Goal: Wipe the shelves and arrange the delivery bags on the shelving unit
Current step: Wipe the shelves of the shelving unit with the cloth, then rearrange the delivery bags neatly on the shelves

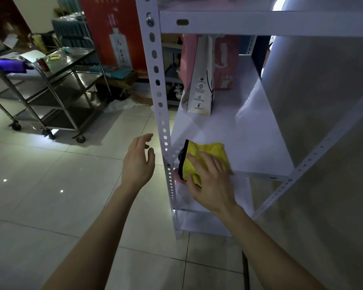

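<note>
A white metal shelving unit (165, 130) stands in front of me. On its middle shelf (249, 143) lies a yellow cloth (208, 150) with a black edge, near the front left corner. My right hand (210, 181) presses flat on the cloth with spread fingers. My left hand (137, 162) hovers empty and relaxed left of the front upright, over the floor. At the back of the same shelf stand a white paper delivery bag (200, 80) and a pink bag (226, 65) behind it.
A steel trolley (50, 88) with a purple cloth (11, 66) and a can stands at the left on the tiled floor. A grey wall (323, 101) lies right of the shelving. A red poster and boxes stand behind. A lower shelf (197, 222) sits below.
</note>
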A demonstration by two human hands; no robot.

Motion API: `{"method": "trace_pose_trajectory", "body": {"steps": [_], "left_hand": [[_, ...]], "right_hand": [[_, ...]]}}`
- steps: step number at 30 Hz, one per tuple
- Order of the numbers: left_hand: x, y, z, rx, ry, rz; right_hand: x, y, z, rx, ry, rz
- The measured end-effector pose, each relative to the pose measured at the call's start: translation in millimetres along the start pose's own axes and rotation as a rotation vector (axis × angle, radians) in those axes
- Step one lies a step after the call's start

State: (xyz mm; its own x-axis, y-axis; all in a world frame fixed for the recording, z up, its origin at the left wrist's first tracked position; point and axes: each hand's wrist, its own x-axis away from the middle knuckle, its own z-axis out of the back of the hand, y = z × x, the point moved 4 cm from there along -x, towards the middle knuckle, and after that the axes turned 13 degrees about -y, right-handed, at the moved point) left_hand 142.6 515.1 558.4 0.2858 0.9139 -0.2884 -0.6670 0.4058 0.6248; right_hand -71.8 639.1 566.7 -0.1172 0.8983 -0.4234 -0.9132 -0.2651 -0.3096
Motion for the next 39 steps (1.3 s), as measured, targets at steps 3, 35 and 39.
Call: {"method": "trace_pose_trajectory", "body": {"steps": [3,35,39], "left_hand": [[-2.9,-23.5,6.0,-0.045,-0.114,-0.004],[-134.1,-338.1,151.9,-0.539,-0.865,-0.204],[-219.4,-363.9,157.9,-0.575,-0.898,-0.227]], "right_hand": [[5.6,-23.4,-3.2,-0.097,-0.007,0.027],[-230.5,-138.9,-262.1,-0.026,-0.696,-0.47],[-306.9,-115.8,-292.7,-0.048,-0.672,-0.514]]}}
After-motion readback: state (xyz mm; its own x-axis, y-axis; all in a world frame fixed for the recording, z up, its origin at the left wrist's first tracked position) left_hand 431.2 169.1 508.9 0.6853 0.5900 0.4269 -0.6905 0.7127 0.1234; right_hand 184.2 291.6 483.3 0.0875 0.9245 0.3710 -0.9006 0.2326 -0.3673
